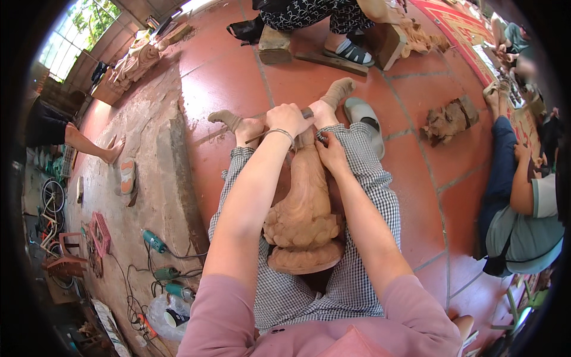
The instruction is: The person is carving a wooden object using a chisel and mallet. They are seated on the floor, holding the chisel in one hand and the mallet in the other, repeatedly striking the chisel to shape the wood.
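Observation:
A carved wooden statue [310, 187] lies between my legs, its petal-like tiered base towards me and its narrow end away. My left hand [288, 121] is closed in a fist over that far end. It grips a slim tool, whose thin dark part [254, 139] sticks out to the left and whose thicker end [307, 112] shows by the thumb. What the tool is I cannot make out. Against the statue's right side, near its far end, rests my right hand [333, 153], holding it; some of its fingers are hidden.
Green power tools [154, 241] with tangled cables lie on the left, by a clear plastic bag [168, 315]. A rough wood chunk [450, 121] is on the tiles at right. One person [523, 220] sits at right; another's sandalled foot [350, 53] is ahead.

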A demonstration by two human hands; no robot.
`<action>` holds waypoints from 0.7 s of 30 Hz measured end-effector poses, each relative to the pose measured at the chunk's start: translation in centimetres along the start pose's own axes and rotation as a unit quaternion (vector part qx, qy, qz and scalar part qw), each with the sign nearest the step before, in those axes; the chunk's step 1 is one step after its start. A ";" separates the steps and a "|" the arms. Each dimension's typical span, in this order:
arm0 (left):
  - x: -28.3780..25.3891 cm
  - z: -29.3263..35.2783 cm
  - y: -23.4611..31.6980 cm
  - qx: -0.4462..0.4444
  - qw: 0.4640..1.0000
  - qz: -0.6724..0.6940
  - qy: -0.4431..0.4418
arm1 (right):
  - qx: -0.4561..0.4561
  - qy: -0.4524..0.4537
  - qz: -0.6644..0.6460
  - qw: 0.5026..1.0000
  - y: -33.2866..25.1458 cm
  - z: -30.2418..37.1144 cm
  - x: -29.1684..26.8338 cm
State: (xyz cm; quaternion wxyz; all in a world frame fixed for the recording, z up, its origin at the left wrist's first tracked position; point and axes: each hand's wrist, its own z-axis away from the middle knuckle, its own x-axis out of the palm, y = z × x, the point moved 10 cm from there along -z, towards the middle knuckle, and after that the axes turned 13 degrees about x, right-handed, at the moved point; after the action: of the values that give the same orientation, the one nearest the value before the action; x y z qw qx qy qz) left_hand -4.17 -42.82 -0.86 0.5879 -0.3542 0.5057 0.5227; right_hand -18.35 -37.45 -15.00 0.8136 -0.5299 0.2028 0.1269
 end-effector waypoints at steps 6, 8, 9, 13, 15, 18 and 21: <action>1.7 -1.4 0.2 0.035 0.999 -0.018 0.000 | -0.052 -0.077 0.062 0.994 -1.2 -2.2 1.3; 1.6 -1.2 -0.2 0.037 0.999 -0.006 0.009 | -0.078 -0.083 0.112 0.987 -2.1 -2.4 1.8; 1.5 -1.0 -0.4 0.038 0.999 0.001 0.013 | -0.080 -0.084 0.146 0.983 -2.3 -2.4 2.0; 1.0 -0.5 -0.9 0.035 0.999 0.015 0.021 | -0.099 -0.084 0.234 0.964 -3.3 -3.1 3.3; 0.8 -0.4 -0.9 0.035 0.999 0.013 0.027 | -0.110 -0.082 0.255 0.957 -3.6 -3.5 3.8; 0.4 -0.1 -0.5 0.044 0.998 0.011 0.046 | -0.124 -0.076 0.279 0.949 -4.1 -3.7 4.4; 0.3 0.3 -0.4 0.064 0.993 0.013 0.094 | -0.181 -0.059 0.260 0.947 -4.0 -4.3 4.4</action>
State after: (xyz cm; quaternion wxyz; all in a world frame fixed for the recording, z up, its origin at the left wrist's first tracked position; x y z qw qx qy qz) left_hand -3.75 -42.56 -1.17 0.5525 -0.3564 0.5958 0.4612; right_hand -13.62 -43.02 -15.34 0.6530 -0.5891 0.2590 0.3994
